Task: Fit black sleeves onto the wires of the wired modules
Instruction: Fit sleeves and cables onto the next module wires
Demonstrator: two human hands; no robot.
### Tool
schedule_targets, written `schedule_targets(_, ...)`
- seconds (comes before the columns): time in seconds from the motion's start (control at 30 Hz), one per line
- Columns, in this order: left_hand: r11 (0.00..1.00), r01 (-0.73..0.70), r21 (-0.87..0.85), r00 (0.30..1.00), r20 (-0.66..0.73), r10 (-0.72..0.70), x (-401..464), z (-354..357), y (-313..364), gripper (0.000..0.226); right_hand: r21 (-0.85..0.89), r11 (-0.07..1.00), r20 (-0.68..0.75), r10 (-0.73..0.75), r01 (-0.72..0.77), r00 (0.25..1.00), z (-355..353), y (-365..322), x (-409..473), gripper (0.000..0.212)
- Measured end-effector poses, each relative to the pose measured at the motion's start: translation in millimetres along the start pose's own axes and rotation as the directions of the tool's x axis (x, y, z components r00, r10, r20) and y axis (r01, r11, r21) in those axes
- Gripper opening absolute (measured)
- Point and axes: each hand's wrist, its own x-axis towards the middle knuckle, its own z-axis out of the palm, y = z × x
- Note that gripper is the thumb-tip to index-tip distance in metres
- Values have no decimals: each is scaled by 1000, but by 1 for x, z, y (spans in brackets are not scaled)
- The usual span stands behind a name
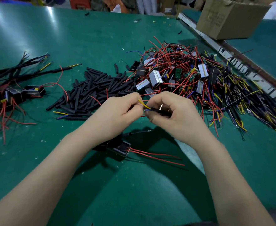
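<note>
From the head camera, both hands meet just above the middle of a green table [85, 38]. The left hand [117, 111] has its fingers curled, thumb and forefinger pinching a yellow wire [142, 103] whose free end pokes up toward 11 o'clock. The right hand [171, 111], touching the left at the fingertips, is also curled and grips a black sleeve [155, 109]; the yellow wire and a blue one beside it enter the sleeve's left mouth. Below the hands, toward 6 o'clock, a dark wired module [121, 148] lies on the table partly under the left wrist, with red wires [155, 156] trailing out toward 4 o'clock. At 11 o'clock from the hands lies a heap of loose black sleeves [94, 88]. At 1 to 2 o'clock sits a tangled pile of modules [174, 74] with red, yellow and dark leads, spreading out to the right edge of the view. Far left, at 9 o'clock, lies a smaller group of modules with sleeves on their wires [15, 88], the sleeved wires pointing up toward 12 o'clock. At the far right corner, around 1 o'clock, a cardboard box [228, 18] stands on a neighbouring green surface beyond a pale strip. Small scraps dot the tabletop.
</note>
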Motion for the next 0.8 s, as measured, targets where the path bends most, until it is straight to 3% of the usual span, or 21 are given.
schedule_targets(0.13, 981, 48, -186, 999, 34, -43, 2, -1, -1, 18, -102, 990, -84, -101, 93, 991, 4, 1, 0, 11)
schedule_targets(0.3, 856, 156, -493, 987, 106, -118, 4, 5, 3, 16, -162, 977, -187, -169, 139, 968, 7, 2, -1, 5)
schedule_targets(0.53, 873, 196, -446, 980, 54, -192, 5, 9, -5, 18, 114, 993, -23, 30, -27, 999, 3, -2, -2, 16)
schedule_targets(0.8, 854, 215, -475, 962, -49, -269, 5, 9, -1, 29, 179, 977, 1, 119, -117, 993, 5, -6, -1, 15)
